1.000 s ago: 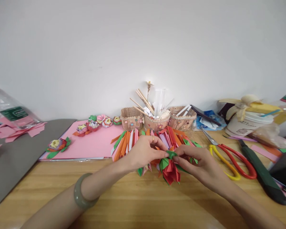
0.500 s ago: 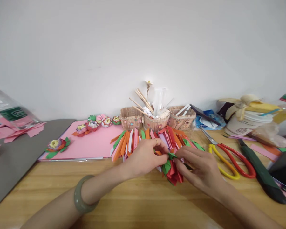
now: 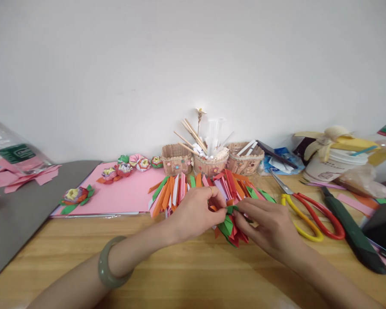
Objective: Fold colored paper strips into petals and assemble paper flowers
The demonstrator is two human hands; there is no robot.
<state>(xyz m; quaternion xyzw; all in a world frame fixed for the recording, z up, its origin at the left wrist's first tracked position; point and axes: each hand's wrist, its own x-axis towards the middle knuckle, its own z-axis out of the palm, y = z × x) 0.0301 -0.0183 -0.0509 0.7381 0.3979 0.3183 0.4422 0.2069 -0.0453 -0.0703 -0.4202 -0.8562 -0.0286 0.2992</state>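
Observation:
A bundle of folded green and red paper [image 3: 233, 231] is held just above the wooden table, its red points hanging down. My left hand [image 3: 197, 212] pinches the green paper at its top from the left. From the right, my right hand [image 3: 270, 223] grips the same green piece between thumb and fingers. The fingertips of both hands nearly meet there. Behind them lie folded paper strips [image 3: 169, 193] in orange, white, pink, red and green, partly hidden by my hands.
Small wooden baskets [image 3: 176, 159] stand against the wall. Paper flowers [image 3: 75, 195] rest at the left on pink paper [image 3: 125, 193]. On the right lie scissors [image 3: 320, 214], a dark green cutter [image 3: 354, 231] and a cup [image 3: 331, 165]. A bottle [image 3: 16, 150] lies far left.
The held paper bundle has tilted slightly, and more of its green side shows. Both hands keep nearly the same place and grip.

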